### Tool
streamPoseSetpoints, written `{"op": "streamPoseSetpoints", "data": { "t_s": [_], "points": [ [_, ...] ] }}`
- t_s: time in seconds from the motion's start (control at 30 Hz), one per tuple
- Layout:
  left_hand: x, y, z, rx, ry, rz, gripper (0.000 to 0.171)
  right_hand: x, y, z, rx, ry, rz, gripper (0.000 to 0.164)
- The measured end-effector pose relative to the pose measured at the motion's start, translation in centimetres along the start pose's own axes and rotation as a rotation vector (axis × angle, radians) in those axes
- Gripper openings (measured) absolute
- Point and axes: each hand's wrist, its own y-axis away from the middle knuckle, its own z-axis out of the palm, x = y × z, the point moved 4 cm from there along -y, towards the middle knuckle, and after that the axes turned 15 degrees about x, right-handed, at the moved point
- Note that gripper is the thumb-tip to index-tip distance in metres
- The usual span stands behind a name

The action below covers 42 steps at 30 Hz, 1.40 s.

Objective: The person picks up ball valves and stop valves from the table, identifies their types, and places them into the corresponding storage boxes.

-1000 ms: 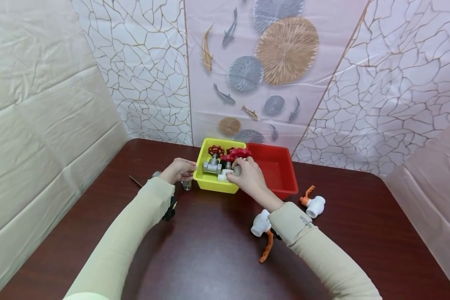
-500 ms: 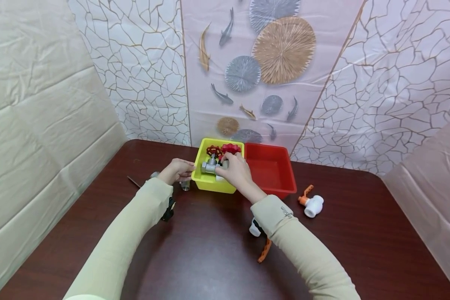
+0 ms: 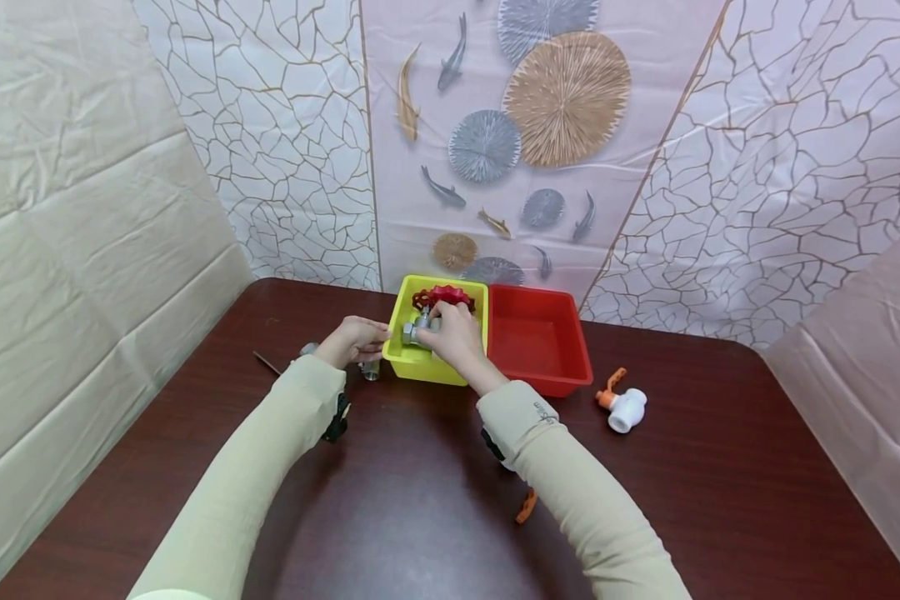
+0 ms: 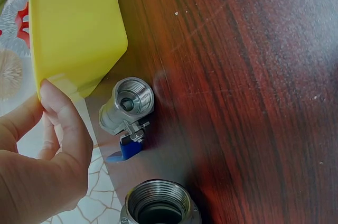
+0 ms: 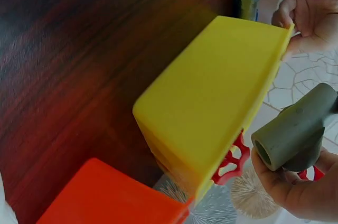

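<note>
My left hand (image 3: pixel 362 340) pinches the left rim of the yellow bin (image 4: pixel 79 23) between thumb and fingers. Over that bin, my right hand (image 3: pixel 453 333) grips a grey plastic valve (image 5: pixel 296 123), its tubular body lying sideways in the right wrist view. A red handwheel (image 3: pixel 450 294) shows just beyond the right hand. Beside those fingers, a silver metal valve (image 3: pixel 409 333) lies in the bin, partly covered by the hand. Close to the left hand, a metal ball valve with a blue lever (image 4: pixel 129 100) stands on the table.
A red bin (image 3: pixel 540 333) adjoins the yellow one on the right. A white valve with an orange handle (image 3: pixel 626 410) lies further right. Another orange handle (image 3: pixel 526 506) pokes out below the right sleeve. A threaded metal fitting (image 4: pixel 158 203) sits near the left wrist.
My right hand has moved left across the yellow bin with the grey valve, now covering part of the silver valve. The left hand keeps its hold on the rim.
</note>
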Motion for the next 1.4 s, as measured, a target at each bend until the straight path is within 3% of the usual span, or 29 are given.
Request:
{"op": "streamPoseSetpoints", "data": {
  "t_s": [0.5,0.87,1.4],
  "points": [
    [-0.1,0.0,-0.1,-0.002,0.003,-0.009,0.035,-0.2,-0.4,2.9,0.007,0.024,0.054,0.032],
    [0.1,0.3,-0.2,-0.024,0.003,-0.004,0.036,0.0,-0.5,4.6,0.02,0.078,-0.048,0.031],
    [-0.1,0.1,0.0,-0.041,0.041,-0.017,0.036,0.1,-0.1,6.1,0.02,0.051,0.015,0.03]
  ]
}}
